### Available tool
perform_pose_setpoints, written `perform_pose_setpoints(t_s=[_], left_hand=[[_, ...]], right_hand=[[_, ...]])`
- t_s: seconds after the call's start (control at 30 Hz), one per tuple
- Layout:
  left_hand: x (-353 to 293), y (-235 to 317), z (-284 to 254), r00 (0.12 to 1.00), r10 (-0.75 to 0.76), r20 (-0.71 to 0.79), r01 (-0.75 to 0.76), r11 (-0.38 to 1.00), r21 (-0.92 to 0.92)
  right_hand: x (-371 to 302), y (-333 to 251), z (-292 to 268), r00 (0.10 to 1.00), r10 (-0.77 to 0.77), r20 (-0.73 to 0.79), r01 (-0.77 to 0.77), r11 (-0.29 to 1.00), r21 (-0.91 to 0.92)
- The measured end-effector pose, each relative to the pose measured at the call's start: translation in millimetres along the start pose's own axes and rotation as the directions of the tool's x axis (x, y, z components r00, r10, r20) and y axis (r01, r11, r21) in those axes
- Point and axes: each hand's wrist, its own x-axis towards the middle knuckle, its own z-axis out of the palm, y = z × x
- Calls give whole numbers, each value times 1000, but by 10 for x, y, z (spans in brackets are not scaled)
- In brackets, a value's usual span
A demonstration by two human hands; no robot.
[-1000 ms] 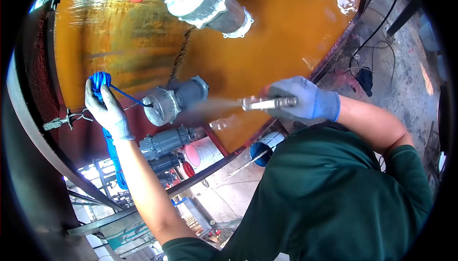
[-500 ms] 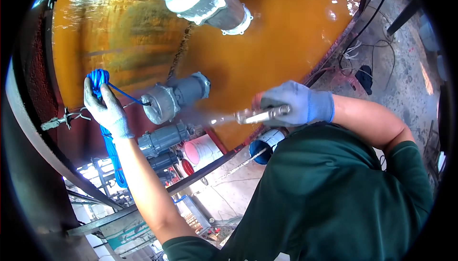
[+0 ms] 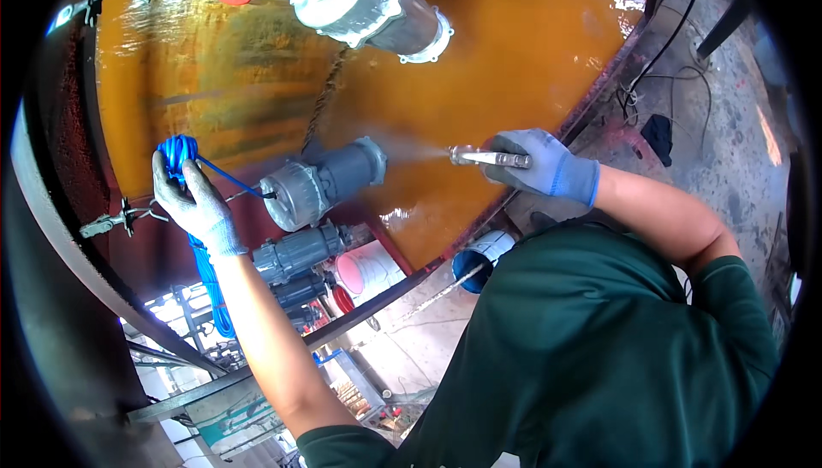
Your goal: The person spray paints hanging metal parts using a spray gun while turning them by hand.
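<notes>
One coil of blue cable (image 3: 178, 151) is pinched in your gloved left hand (image 3: 197, 204); your right hand (image 3: 539, 162) wraps around a spray gun (image 3: 488, 158), whose mist (image 3: 415, 149) reaches the grey motor (image 3: 324, 183) between your two hands.

Left hand (image 3: 190, 207): at the left, with the cord coil (image 3: 177, 155) in its fingers; a longer cord bundle (image 3: 211, 292) hangs below, left of the forearm.
Right hand (image 3: 544, 164): at centre right, around the spray gun (image 3: 492, 158), whose nozzle points left.
Middle motor (image 3: 330, 181): between the hands; the cord runs from the coil to its left end, and its right end faces the nozzle.
Upper motor (image 3: 372, 5): above the middle motor, apart from it.
Lower motors (image 3: 300, 252): just below the middle motor.
Buckets: one (image 3: 377, 269) right of the lower motors, another (image 3: 482, 258) farther right, beside the person's torso.
Floor cable (image 3: 706, 87): far right, beyond the right hand.
</notes>
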Motion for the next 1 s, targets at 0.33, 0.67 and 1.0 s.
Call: perform_pose_setpoints(t_s=[0.33,0.67,1.0], left_hand=[[-192,119,-143,998,-14,-64,22,992,126],[-561,57,-376,978,59,-201,-9,970,241],[-912,46,-682,951,-36,-306,112,966,234]], right_hand=[[48,28,-135,981,-191,-34,194,952,238],[80,-41,-204,973,-30,228,94,957,-276],[252,-338,-459,954,-43,298,181,873,-454]])
